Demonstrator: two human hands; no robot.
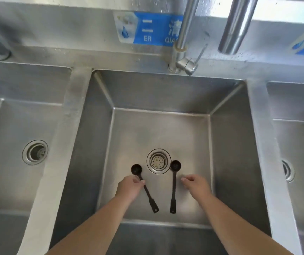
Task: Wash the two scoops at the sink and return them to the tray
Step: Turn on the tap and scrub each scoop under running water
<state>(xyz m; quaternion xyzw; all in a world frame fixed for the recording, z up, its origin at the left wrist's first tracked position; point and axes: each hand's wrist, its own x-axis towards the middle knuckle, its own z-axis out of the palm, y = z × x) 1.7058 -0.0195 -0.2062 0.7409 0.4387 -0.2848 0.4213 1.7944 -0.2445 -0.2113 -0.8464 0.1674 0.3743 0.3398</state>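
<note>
Two black long-handled scoops lie on the floor of the middle sink basin [228, 144], bowls pointing away from me. The left scoop [150, 196] lies slanted, its bowl left of the drain. My left hand [129, 189] pinches its handle just below the bowl. The right scoop [173, 188] lies almost straight, its bowl beside the drain's right edge. My right hand [196, 185] hovers just right of that handle, fingers loosely curled, not touching it. No tray is in view.
The strainer drain [158, 161] sits between the two scoop bowls. A faucet [186, 43] with its lever stands behind the basin, with no water running. Further basins flank it on the left [18, 116] and right [298, 144].
</note>
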